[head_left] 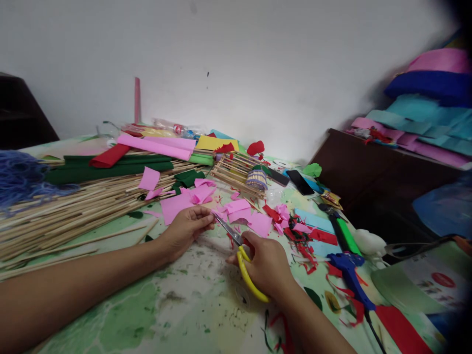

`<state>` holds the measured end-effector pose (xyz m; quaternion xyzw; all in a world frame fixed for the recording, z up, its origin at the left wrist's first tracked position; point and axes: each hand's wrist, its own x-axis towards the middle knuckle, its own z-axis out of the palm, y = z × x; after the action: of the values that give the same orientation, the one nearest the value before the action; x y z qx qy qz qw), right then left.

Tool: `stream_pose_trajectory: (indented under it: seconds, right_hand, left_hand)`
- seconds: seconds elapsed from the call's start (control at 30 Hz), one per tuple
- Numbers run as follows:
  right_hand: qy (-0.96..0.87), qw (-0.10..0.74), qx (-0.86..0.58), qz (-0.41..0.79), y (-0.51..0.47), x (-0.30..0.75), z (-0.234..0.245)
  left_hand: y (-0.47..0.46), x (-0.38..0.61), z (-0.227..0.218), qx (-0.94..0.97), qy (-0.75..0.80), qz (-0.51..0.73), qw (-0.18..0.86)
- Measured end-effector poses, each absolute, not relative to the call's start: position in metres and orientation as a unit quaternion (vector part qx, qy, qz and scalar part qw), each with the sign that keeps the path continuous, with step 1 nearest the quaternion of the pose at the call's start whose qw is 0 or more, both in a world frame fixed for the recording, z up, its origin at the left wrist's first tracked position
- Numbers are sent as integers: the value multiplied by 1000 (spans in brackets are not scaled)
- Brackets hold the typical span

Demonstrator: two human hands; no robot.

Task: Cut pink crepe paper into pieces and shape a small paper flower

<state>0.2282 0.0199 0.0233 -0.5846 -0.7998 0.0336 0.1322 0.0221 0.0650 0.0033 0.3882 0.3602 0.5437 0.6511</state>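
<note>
My right hand is closed around yellow-handled scissors, whose blades point away to the upper left. Thumb and fingers of my left hand are pinched together on a small piece of pink paper, mostly hidden by the fingers. The scissor tips lie right beside those fingertips. Just beyond both hands, cut squares of pink paper and a larger crumpled pink sheet lie on the patterned tablecloth.
Thin wooden sticks cover the left side, near blue-purple yarn. Rolled green paper and a small stick frame lie behind. To the right are a phone, red scraps, a blue glue gun and a pale green container.
</note>
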Motion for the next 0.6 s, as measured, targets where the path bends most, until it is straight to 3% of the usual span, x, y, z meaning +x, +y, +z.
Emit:
stream_pose_trajectory:
  seconds: [0.6]
  right_hand:
    - [-799,125,-587,37,19,228,25]
  left_hand:
    - [63,23,7,368,365,555,651]
